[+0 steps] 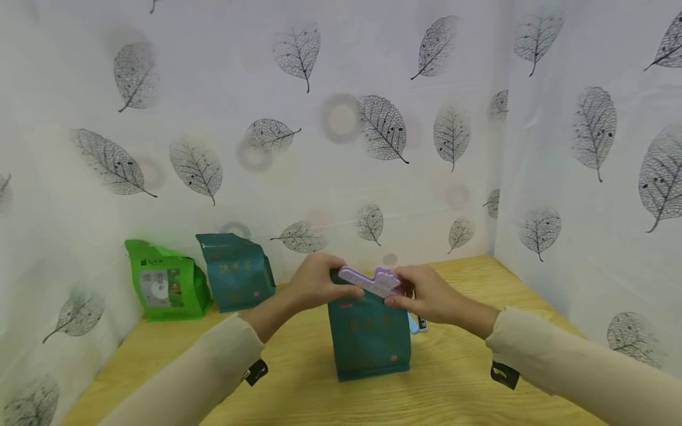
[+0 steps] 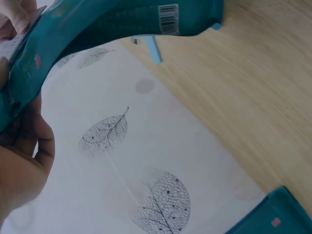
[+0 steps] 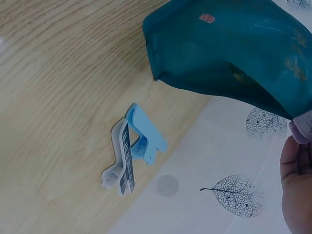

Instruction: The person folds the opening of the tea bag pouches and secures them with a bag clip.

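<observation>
A teal pouch bag [image 1: 370, 343] stands upright on the table in the middle of the head view. Across its top edge lies a lilac bag clip [image 1: 373, 283] with ruler-like marks along its bar. My left hand [image 1: 318, 281] pinches the top left corner of the bag, thumb in front, close to the clip's end. On the other side, my right hand [image 1: 428, 293] grips the clip's wider end between thumb and fingers. In the right wrist view the bag [image 3: 214, 53] looks creased toward its top, where the lilac clip [image 3: 303, 126] sits.
Behind the bag on the right lie a light blue clip [image 3: 146, 129] and a white-and-dark clip [image 3: 117, 158], side by side on the wooden table [image 1: 453, 378]. At the back left stand a green bag [image 1: 186, 296] and another teal bag [image 1: 237, 278]. Leaf-printed sheeting [image 1: 341, 195] encloses the table's back and sides.
</observation>
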Tool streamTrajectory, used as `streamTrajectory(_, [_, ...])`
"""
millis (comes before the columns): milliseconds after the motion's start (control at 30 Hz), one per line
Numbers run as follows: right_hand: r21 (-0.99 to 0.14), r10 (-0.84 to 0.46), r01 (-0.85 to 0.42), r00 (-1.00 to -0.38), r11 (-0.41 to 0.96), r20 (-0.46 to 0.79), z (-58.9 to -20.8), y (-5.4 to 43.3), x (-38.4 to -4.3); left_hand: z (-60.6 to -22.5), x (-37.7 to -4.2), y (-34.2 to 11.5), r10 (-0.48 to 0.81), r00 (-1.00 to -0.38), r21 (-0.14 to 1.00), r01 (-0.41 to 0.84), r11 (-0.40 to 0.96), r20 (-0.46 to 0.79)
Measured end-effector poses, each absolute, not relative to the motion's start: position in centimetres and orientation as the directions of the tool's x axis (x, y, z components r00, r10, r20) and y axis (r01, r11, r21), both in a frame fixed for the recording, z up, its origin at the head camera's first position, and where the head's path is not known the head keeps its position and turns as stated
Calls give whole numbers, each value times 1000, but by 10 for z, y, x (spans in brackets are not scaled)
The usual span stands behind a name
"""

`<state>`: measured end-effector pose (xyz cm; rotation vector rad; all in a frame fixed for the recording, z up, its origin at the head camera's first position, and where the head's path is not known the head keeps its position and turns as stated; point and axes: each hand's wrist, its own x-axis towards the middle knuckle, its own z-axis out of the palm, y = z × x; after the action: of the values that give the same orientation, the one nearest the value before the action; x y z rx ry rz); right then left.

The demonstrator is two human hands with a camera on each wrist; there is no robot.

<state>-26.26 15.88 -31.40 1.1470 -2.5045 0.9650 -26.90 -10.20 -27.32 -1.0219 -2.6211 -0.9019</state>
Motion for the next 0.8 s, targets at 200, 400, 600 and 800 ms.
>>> streamTrajectory(200, [-515,-582,-706,-701,486,412,-324,163,-262,-278,-269,-118,533,-768,490,638,594,355])
streamTrajectory(400, [-539,-575,-664,-737,519,354,-339,171,-261,-294,-270,-136,529,-780,503,622,600,334])
streamTrajectory(600, [-553,-578,-656,-741,514,343,-349,175,-260,-308,-271,-151,543,-783,557,608,565,304])
streamTrajectory(800, [-554,-587,-666,-730,499,349,-355,178,-260,-319,-273,-166,543,-781,562,610,559,308])
